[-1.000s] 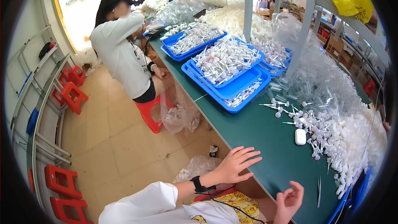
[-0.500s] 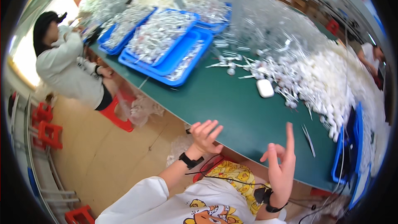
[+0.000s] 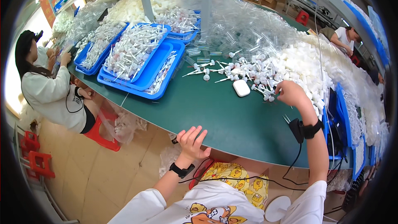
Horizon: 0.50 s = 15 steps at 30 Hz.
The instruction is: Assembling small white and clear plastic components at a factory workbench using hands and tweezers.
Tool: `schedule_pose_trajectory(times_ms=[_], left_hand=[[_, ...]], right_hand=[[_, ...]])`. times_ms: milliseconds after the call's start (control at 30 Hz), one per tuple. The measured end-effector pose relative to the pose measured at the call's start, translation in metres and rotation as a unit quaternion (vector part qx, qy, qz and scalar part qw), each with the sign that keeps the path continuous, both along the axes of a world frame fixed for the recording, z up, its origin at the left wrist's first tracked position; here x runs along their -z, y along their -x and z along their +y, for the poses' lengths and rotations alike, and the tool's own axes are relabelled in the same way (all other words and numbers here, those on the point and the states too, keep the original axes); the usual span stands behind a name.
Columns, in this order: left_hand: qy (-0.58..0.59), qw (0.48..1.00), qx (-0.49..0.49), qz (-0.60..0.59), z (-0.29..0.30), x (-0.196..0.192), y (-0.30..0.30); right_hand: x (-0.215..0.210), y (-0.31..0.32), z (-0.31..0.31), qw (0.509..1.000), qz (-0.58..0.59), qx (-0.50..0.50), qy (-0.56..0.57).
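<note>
Fingers of the right hand are curled together over the small white stick parts, far right on the green table; whether one is pinched cannot be told. A moment ago this hand was held up near the body, so it has been moved out to the pile. The left hand is laid on the near table edge, fingers spread apart, nothing held. A white case is seen just left of the parts.
</note>
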State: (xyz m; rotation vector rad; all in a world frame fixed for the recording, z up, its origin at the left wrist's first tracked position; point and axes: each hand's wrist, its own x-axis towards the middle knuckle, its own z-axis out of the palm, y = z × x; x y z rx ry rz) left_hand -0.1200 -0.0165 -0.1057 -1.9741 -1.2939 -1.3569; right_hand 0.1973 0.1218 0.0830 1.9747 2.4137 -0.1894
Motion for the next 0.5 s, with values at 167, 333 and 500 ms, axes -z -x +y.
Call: schedule_pose_trajectory(times_ms=[167, 333, 500], left_hand=[[-0.012, 1.000, -0.001, 0.001, 0.005, 0.002, 0.002], [-0.010, 1.000, 0.002, 0.002, 0.006, 0.001, 0.001], [-0.001, 1.000, 0.003, 0.014, 0.001, 0.001, 0.002]], right_hand=[[0.015, 0.017, 0.004, 0.988, 0.154, 0.001, -0.011], [0.030, 0.032, -0.018, 0.987, 0.023, 0.028, -0.157], [0.038, 0.031, -0.025, 0.973, 0.013, -0.008, -0.229]])
